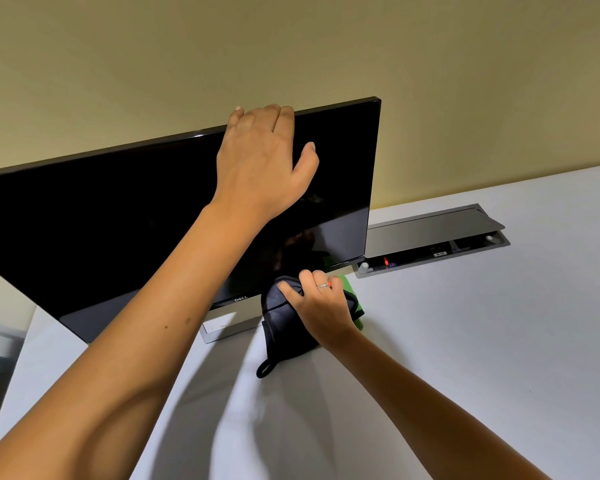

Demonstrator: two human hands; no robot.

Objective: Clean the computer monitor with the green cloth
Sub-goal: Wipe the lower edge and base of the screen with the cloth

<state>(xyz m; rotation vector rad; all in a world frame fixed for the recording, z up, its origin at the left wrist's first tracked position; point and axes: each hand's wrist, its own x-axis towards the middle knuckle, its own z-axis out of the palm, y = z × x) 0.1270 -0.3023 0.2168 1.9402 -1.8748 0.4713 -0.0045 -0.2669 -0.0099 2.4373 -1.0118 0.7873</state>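
The black computer monitor (101, 223) stands tilted on a silver base on the white desk. My left hand (262, 161) grips its top edge, fingers hooked over the back and thumb on the screen. Below the monitor's lower right corner, my right hand (321, 308) pinches a black cloth (284, 332) with a hanging loop, lifting it off the desk. The green cloth (352, 296) lies under and behind that hand, mostly hidden, with only a bright edge showing.
The white desk (465, 341) stretches to the right and front. A grey cable box with its lid open (433, 237) is set into the desk behind the monitor's right side. A beige wall (291, 46) is behind.
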